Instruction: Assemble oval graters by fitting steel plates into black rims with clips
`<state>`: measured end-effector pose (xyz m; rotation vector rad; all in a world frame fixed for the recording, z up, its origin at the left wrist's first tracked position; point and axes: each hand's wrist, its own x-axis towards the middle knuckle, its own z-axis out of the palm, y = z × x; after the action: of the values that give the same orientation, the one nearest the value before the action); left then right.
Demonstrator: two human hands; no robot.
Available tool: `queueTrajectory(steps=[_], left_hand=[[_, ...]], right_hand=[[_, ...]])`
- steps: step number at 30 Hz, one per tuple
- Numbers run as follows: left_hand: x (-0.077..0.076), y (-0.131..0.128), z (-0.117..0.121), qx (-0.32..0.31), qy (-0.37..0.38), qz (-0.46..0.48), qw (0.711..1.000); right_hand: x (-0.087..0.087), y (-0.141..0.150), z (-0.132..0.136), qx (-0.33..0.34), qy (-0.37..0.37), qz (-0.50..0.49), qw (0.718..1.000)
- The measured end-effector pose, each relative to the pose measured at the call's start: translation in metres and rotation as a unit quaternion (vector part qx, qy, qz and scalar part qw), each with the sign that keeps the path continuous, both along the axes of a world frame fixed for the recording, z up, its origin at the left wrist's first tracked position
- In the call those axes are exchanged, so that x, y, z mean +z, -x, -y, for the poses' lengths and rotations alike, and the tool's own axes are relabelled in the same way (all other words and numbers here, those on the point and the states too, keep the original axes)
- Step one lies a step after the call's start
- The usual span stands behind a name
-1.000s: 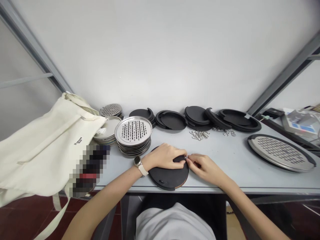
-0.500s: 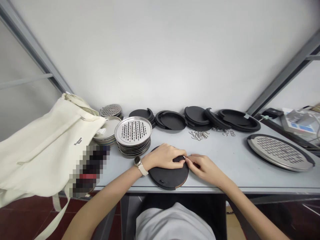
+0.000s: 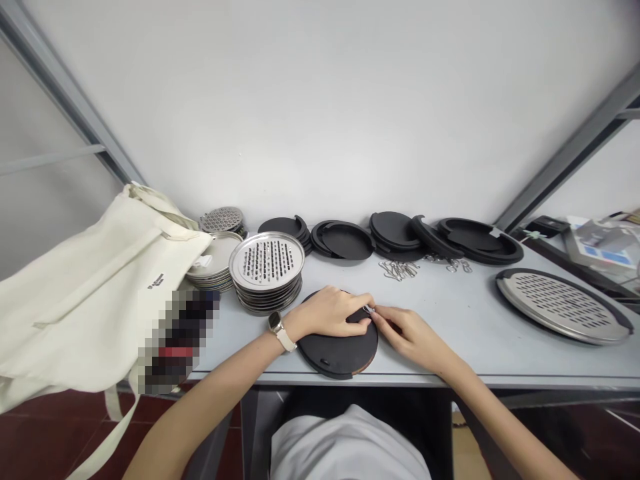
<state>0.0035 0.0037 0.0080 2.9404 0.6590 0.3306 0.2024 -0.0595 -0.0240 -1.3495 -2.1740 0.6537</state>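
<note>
A black round disc (image 3: 340, 353) lies flat on the table near its front edge, with a small slot close to its near side. My left hand (image 3: 333, 312), with a watch on the wrist, rests over the disc and holds it; its thumb and index finger are parted near the disc's right rim. A small metal hook (image 3: 369, 309) is pinched in the fingertips of my right hand (image 3: 407, 337), right at that rim. The hook's far end lies by my left index finger, and I cannot tell whether it is attached to the disc.
Several loose metal hooks (image 3: 399, 269) lie behind my hands. Stacked metal grater plates (image 3: 267, 263) stand to the left, beside a cream bag (image 3: 100, 287). Black round holders (image 3: 347, 240) line the wall. At right lies a grater plate in a black holder (image 3: 565, 303).
The metal hook shows more plainly between my fingers, its end now turned up beside my left index finger. My right fingertips have shifted slightly; the disc stays in place.
</note>
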Motion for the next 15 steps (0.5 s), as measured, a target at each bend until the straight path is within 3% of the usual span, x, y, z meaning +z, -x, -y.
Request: queueTrajectory(steps=[15], left_hand=[[0.0008, 0.0001, 0.0001, -0.003, 0.008, -0.001, 1.0]], right_hand=[[-0.0014, -0.0022, -0.0004, 0.004, 0.012, 0.021, 1.0]])
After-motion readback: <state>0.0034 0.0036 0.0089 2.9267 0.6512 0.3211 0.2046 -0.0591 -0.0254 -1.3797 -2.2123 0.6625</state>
